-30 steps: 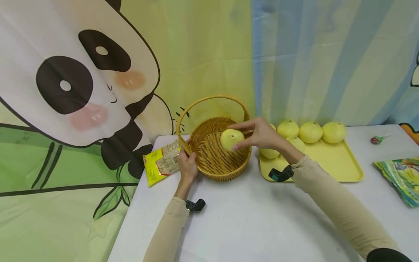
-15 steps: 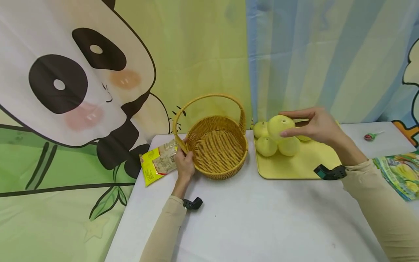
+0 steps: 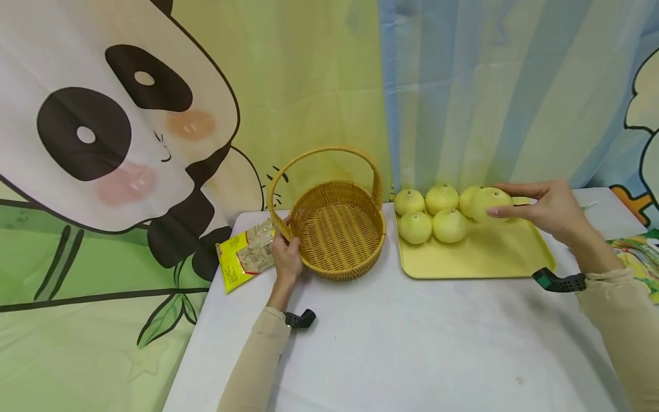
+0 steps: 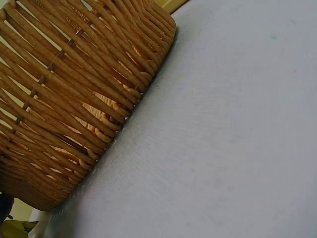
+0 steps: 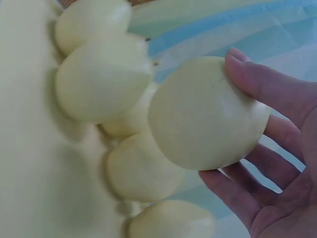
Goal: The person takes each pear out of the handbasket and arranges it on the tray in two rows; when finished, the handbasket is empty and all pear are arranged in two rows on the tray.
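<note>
My right hand holds a round pale-yellow fruit between thumb and fingers, over the back right part of the yellow tray. In the right wrist view the held fruit overlaps several like it, and the thumb lies along its upper side. Those other fruits stand in two rows at the tray's back left. Left of the tray, my left hand grips the wicker basket where its handle meets the rim. The basket holds nothing; its woven side fills the upper left of the left wrist view.
A yellow and clear food packet lies left of the basket, partly behind the left hand. Beyond the right forearm lies a colourful packet, partly covered. A printed panda curtain hangs behind the white table.
My right hand has carried the fruit from over the basket rightward to the tray, beside the other fruits. The left hand keeps its hold on the basket. The view has shifted slightly right.
</note>
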The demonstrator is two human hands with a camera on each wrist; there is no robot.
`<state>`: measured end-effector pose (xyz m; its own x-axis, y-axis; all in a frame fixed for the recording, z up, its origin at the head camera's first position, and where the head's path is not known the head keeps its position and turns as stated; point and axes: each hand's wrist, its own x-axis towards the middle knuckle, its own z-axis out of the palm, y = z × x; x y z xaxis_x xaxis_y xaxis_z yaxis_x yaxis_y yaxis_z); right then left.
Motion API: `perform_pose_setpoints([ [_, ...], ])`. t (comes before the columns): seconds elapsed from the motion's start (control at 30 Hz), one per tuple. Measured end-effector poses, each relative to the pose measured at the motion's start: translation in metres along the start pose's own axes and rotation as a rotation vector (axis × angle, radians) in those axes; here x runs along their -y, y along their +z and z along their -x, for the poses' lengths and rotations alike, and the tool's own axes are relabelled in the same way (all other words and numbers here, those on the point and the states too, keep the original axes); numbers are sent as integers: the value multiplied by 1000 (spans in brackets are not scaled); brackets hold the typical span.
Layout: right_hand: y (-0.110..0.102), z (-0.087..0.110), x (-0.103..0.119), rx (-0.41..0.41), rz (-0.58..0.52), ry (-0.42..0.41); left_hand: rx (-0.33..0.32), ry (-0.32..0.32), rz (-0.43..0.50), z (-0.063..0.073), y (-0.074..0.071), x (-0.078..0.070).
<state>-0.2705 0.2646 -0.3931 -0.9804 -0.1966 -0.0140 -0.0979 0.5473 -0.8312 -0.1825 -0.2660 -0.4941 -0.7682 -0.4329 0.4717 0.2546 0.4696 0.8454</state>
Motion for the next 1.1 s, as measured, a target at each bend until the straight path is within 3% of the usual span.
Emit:
perform_pose_setpoints([
  [0.17,13,8,-25,-80,29,9,1,0,3,2,0,-1],
  [0.4,31,21,-46,-178,18,59,14,18,34,8,-1,-46],
  [0.53,38,24,-57,-183,27,89,21,3,44,7,2,-39],
  [0.77,43,31,-67,-220,64,57,22,-15,22,4,7,-6],
  [1.1,47,28,-68,-216,112,-50,-6,-22,10,7,1,2],
])
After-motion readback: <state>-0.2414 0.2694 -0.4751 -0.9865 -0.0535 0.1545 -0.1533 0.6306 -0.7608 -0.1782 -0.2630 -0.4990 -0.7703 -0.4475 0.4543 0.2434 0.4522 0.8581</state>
